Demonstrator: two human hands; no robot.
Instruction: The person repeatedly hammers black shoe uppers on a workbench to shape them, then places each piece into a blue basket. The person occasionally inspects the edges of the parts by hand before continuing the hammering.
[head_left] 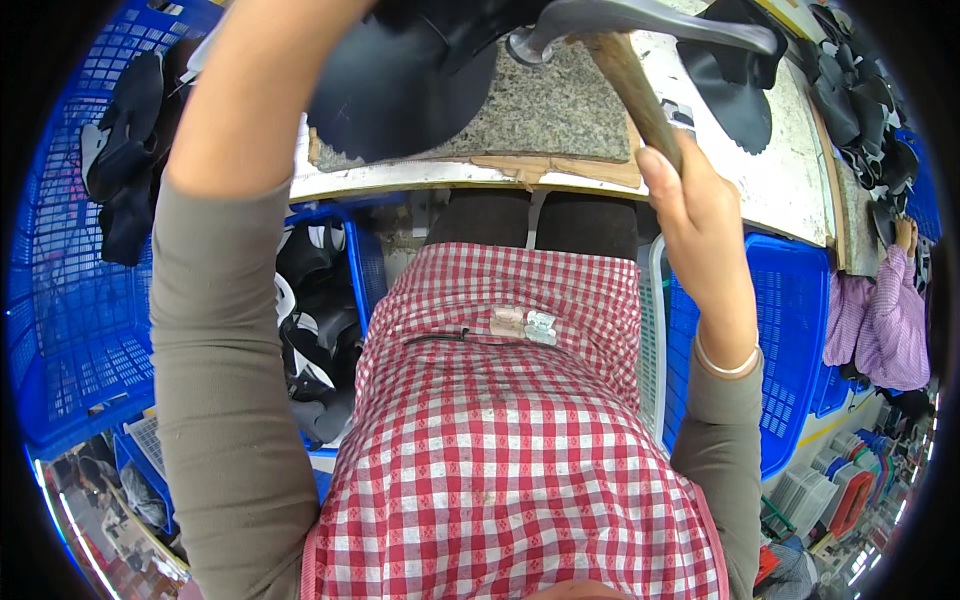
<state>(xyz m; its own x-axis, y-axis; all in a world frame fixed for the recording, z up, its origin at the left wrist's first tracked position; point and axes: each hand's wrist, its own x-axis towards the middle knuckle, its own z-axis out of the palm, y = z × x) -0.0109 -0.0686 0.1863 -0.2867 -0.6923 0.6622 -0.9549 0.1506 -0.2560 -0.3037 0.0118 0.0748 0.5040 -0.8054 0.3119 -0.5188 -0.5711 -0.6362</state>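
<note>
1. At upper right of frame, R hand (pixel 705 210): fingers wrapped round wooden handle of hammer (pixel 640 90), thumb along near side. Grip sits well away from metal head (pixel 660 18), prob. for leverage & to keep knuckles clear.
2. Upper left, L forearm (pixel 245 110) runs out past top edge; L hand out of frame, so can't tell if spread, pressed together or pinching smth. Arm angles toward the work area, maybe to steady smth there; guess only.
3. Upper ctr, large black piece (pixel 400 90): smooth, leather-like, rounded lower edge, overlapping gray stone slab (pixel 560 115). Slab prob. there as hard backing. Round end of hammer head shows beside/over piece's R part; contact unclear.
4. Upper right, white table (pixel 790 190) w/ 2nd black piece (pixel 730 90) just R of slab, apart from 1st, prob. parked within reach.
5. L edge: tall blue basket (pixel 60 330) w/ black parts (pixel 130 150) at its upper part.
6. Ctr-left, below table edge: blue crate (pixel 365 255) w/ black-&-white parts (pixel 315 340), right by the checked apron (pixel 500 440), likely for short reach. Ctr-right: another blue crate (pixel 790 350).
7. Far right: co-worker's purple sleeve (pixel 895 330), hand near black pile (pixel 850 95).
</note>
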